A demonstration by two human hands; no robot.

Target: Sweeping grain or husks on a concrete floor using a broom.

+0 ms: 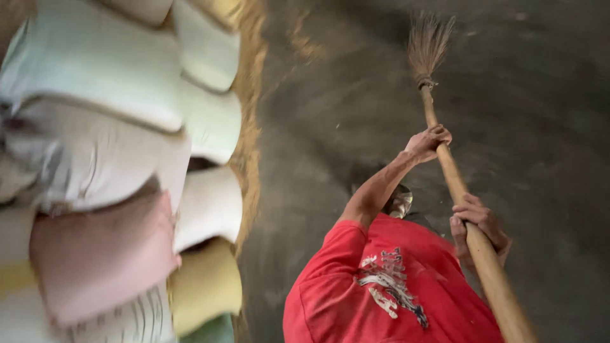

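Two hands are wrapped around a long wooden broom handle point(457, 190) over a grey concrete floor point(343, 127). The left hand point(427, 142) grips higher up, fingers closed on the handle; the right hand point(476, 225) clasps it lower. The bristle head point(427, 44) touches the floor (blurred). Stacked sacks point(114, 165) line the floor's left edge, with scattered husk point(251, 127) alongside.

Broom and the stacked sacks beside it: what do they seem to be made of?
The broom handle looks like bare wood or perhaps bamboo: tan, matte, smooth, with no paint visible. The broom head seems to be dry plant fibre, thin brown strands fanning out from a bound neck. The sacks look like woven plastic or cloth, pale and bulging, though blur hides any weave.
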